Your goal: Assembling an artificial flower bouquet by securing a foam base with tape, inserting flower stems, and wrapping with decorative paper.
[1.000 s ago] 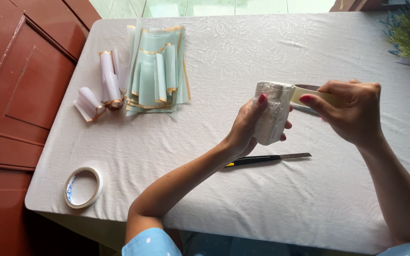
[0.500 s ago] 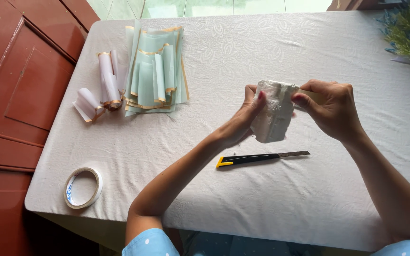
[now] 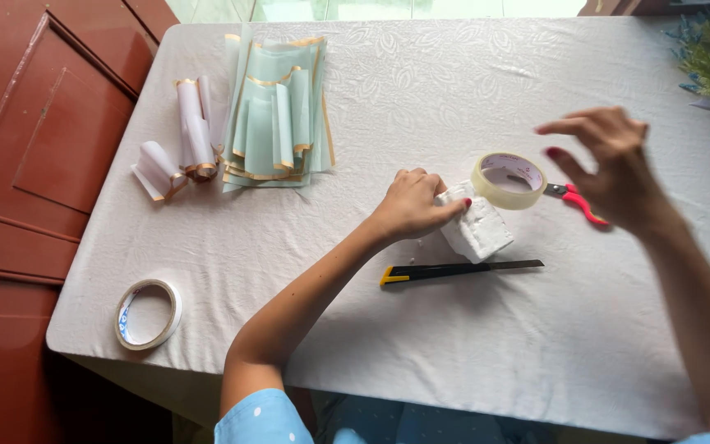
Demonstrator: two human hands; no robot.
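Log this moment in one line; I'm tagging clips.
left hand: holds white foam block on table | right hand: raised, open, empty | tape roll: atop block | utility knife: beside block

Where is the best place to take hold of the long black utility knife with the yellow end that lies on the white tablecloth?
Probably grip the black utility knife at its thicker handle near the yellow end, coming from above with fingers on both long sides. It lies flat, and the thin right end looks like the blade side.
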